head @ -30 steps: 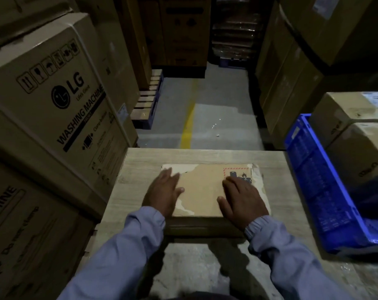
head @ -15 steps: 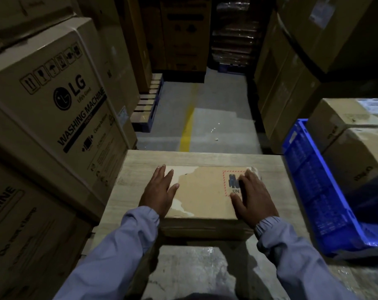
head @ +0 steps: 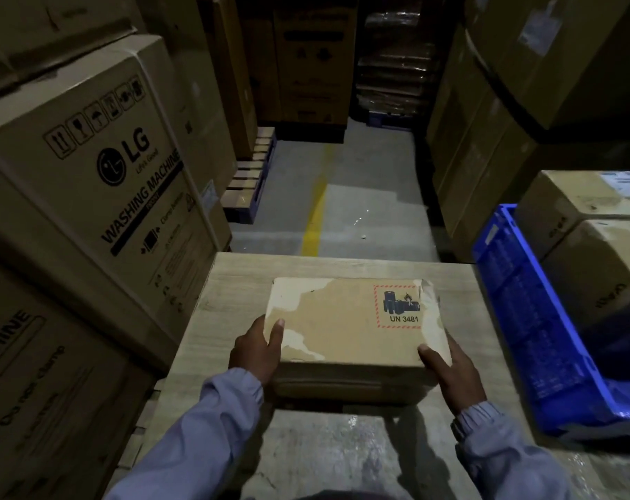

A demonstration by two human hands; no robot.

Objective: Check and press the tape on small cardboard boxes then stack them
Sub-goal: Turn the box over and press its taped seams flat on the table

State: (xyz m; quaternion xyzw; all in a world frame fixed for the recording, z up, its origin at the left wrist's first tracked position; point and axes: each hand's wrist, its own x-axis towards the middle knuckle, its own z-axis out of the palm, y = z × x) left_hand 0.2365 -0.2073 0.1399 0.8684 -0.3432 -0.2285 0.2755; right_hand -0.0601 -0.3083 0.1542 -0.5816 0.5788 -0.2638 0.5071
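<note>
A small flat cardboard box point(head: 346, 319) lies on a pale wooden tabletop point(head: 234, 283). Its top shows torn white patches and a red-bordered battery label reading UN 3481. My left hand point(head: 257, 351) grips the box's near left corner, thumb on the top face and fingers down the side. My right hand point(head: 450, 373) grips the near right corner the same way, thumb on top. Both sleeves are light blue.
Large washing-machine cartons point(head: 100, 182) stand stacked close on the left. A blue plastic crate point(head: 533, 319) sits right of the table, with brown boxes point(head: 595, 247) in and behind it. Beyond the table a grey floor aisle with a yellow line point(head: 315, 214) runs between tall carton stacks.
Both hands lay flat on the box top a second ago. They slid outward and back to the near corners and now grip the box by its sides.
</note>
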